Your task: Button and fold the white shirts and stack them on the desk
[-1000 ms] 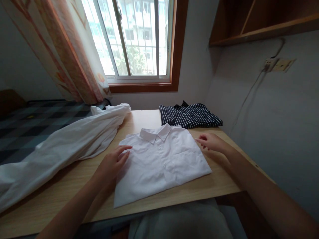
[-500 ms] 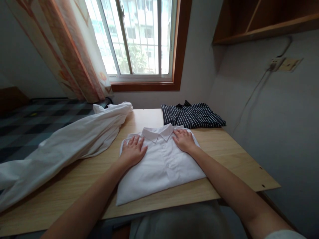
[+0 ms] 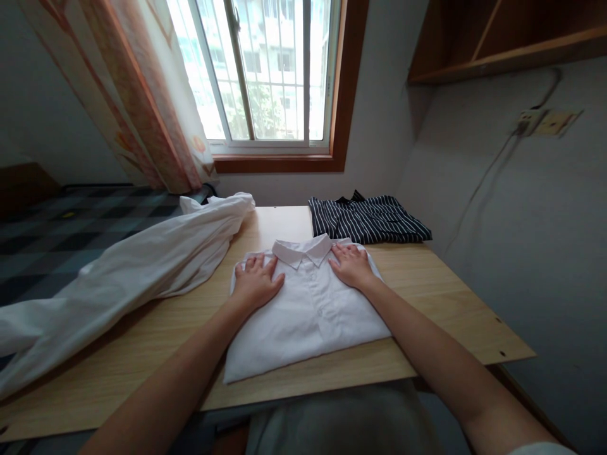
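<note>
A white collared shirt (image 3: 303, 316) lies folded on the wooden table (image 3: 455, 291), its collar pointing toward the window. My left hand (image 3: 257, 281) rests on the shirt's left shoulder area, palm down with the fingers apart. On the other side of the collar, my right hand (image 3: 351, 265) lies flat near the right shoulder, fingers stretched out. Neither hand grips the cloth. Behind the shirt, toward the back right of the table, sits a folded black shirt with white stripes (image 3: 367, 219).
A loose white garment (image 3: 142, 259) stretches along the table's left side and over its edge. Beyond it is a bed with a checked cover (image 3: 109, 215). A window with a curtain (image 3: 137, 95) stands behind. A wooden shelf (image 3: 512, 60) and a socket (image 3: 533, 121) are on the right wall.
My left hand has shifted slightly on the shirt, its fingers a little more bent. My right hand stays in nearly the same place. The view has moved very slightly.
</note>
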`<state>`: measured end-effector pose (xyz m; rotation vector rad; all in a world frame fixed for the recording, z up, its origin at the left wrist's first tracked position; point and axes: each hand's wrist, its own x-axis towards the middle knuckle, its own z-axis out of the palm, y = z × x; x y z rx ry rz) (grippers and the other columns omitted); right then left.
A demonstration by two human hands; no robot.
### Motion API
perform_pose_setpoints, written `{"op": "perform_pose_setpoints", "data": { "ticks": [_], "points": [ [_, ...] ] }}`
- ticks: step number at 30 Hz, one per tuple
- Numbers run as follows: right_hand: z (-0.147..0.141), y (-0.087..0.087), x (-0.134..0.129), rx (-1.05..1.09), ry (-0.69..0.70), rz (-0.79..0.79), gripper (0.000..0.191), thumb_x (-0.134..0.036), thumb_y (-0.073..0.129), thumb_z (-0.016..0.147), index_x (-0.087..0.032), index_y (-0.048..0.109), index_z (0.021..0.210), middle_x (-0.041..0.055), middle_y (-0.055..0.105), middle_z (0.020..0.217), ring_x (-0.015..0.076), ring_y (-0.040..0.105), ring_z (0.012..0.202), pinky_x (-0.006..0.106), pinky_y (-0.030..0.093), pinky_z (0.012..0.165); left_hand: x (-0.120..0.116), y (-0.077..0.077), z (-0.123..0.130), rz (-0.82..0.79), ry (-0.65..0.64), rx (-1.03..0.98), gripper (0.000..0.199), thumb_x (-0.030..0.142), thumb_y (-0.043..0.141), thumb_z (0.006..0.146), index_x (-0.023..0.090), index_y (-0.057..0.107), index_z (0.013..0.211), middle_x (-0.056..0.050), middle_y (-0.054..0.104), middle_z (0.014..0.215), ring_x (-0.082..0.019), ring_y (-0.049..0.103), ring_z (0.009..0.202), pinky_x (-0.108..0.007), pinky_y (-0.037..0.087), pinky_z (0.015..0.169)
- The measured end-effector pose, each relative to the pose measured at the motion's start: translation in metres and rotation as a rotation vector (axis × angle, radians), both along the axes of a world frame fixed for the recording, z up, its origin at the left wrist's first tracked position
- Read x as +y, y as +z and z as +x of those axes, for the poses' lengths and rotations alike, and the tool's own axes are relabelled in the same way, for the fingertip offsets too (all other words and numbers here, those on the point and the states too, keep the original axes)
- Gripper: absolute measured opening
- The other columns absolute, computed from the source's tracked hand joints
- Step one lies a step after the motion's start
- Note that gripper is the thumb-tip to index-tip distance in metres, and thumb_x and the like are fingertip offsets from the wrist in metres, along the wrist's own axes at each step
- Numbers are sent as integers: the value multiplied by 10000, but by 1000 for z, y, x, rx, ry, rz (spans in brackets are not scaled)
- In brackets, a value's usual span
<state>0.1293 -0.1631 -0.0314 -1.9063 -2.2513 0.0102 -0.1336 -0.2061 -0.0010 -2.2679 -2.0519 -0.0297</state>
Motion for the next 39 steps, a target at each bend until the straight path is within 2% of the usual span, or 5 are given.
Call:
{"op": "perform_pose_setpoints", "data": {
  "ticks": [5,11,18,31,39],
  "points": [
    [0,0,-2,11,-4,24,554,-470,377,991,-234,484,1480,76,428,1564,317,372,1386,493,289,1101,11,-4,-9,54,-16,-103,638,477,387,941,105,463,1453,-178,443,1537,-321,340,1442,-490,243,1175],
    [27,23,-7,182,64,56,421,-386,535,948,-196,656,1304,114,521,1478,252,489,1316,350,350,1092,10,14,-51,254,88,-89,502,381,372,941,87,627,1258,-203,636,1288,-330,543,1236,-433,370,1089],
    [73,54,-25,141,-168,-146,320,-387,528,933,-180,756,1020,127,747,1054,259,671,968,306,452,786,2,22,-85,-84,280,-97,557,477,282,941,126,714,969,-212,736,1012,-354,678,964,-417,498,800],
    [60,27,-40,-12,-299,22,404,-435,497,980,-118,611,1203,201,640,1189,302,597,1123,364,438,895,21,18,-73,4,365,-217,505,593,439,846,173,714,908,-168,748,986,-346,684,934,-351,457,643],
    [57,35,6,35,-77,64,337,-284,514,967,-180,642,1261,130,629,1272,268,541,1197,359,404,978,28,11,-67,283,83,-487,248,460,448,794,222,505,755,-52,659,791,-206,626,737,-285,454,673]
  ]
}}
